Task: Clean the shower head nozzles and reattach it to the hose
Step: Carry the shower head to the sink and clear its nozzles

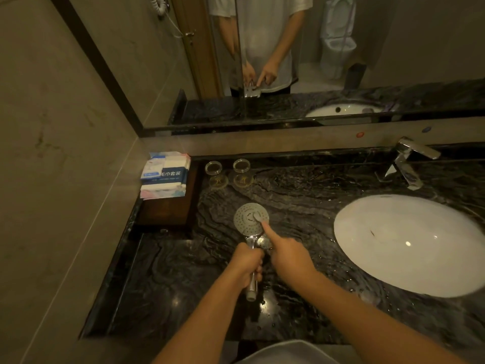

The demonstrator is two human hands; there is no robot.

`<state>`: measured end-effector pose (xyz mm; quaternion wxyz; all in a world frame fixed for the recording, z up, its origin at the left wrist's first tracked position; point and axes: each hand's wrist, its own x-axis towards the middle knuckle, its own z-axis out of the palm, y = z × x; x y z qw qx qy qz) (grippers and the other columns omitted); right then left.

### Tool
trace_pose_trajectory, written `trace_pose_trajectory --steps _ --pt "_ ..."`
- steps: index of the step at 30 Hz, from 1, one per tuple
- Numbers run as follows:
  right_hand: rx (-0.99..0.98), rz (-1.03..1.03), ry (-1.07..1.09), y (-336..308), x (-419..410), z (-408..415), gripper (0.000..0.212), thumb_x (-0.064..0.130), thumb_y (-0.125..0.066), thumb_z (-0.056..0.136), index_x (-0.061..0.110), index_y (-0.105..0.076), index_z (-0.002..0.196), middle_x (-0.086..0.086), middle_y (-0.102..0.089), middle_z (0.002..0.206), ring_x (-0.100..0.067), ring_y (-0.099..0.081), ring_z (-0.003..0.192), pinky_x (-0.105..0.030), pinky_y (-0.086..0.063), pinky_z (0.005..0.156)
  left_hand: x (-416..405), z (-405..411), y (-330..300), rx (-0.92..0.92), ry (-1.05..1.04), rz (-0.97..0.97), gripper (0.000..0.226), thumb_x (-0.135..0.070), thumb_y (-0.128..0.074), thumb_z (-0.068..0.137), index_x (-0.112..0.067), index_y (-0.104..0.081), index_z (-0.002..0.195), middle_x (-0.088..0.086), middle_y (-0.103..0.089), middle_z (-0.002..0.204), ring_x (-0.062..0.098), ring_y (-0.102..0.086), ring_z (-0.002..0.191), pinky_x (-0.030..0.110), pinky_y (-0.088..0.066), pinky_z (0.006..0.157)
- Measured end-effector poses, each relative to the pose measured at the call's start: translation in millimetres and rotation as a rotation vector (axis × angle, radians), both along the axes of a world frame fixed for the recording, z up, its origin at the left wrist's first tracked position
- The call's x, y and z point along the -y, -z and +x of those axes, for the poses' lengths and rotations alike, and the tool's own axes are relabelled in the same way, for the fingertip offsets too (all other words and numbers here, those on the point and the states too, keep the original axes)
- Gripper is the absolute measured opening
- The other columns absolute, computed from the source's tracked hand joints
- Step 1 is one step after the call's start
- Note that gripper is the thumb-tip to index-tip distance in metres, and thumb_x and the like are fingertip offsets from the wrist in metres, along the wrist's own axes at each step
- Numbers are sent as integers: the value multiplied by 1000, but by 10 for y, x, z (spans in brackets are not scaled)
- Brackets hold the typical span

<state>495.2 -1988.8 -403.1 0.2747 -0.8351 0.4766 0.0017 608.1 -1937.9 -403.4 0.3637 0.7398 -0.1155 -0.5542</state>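
A chrome shower head with a round grey nozzle face points up at me over the dark marble counter. My left hand grips its chrome handle; the threaded end sticks out below my fist with no hose on it. My right hand has its index finger stretched out, the tip pressing the lower right edge of the nozzle face, the other fingers curled in. No hose is in view.
A white oval sink lies to the right, with a chrome tap behind it. At the back left, wrapped towel packs sit on a dark wooden box, next to two upturned glasses. A mirror runs along the back.
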Motion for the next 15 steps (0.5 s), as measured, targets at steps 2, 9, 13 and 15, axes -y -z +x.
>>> trace_pose_trajectory --steps 2,9,13,15 --pt "-33 24 -26 41 -121 -79 96 6 -49 92 57 11 148 -6 -64 83 -22 -62 72 -42 -56 70 -41 12 27 2 0 18 10 2 -45 91 -6 -51 90 4 -45 57 9 -38 36 22 -34 38" --pt "12 -1 14 -24 67 101 88 11 -47 94 54 4 151 -11 -66 95 -29 -63 82 -41 -54 75 -38 -27 3 -7 11 -21 14 0 -44 94 -9 -51 86 3 -44 56 9 -36 36 20 -35 39" --pt "-5 62 -10 47 -178 -62 92 8 -46 93 56 8 149 -6 -63 85 -23 -61 75 -40 -54 72 -87 58 -39 58 35 -7 18 2 -43 93 -9 -53 83 4 -45 56 11 -39 39 22 -35 40" --pt "47 32 9 -1 -10 90 86 10 -45 94 53 3 152 -7 -64 90 -25 -62 78 -40 -53 72 -134 47 -61 82 88 -21 17 2 -44 93 -10 -54 85 3 -46 56 10 -39 39 21 -34 40"
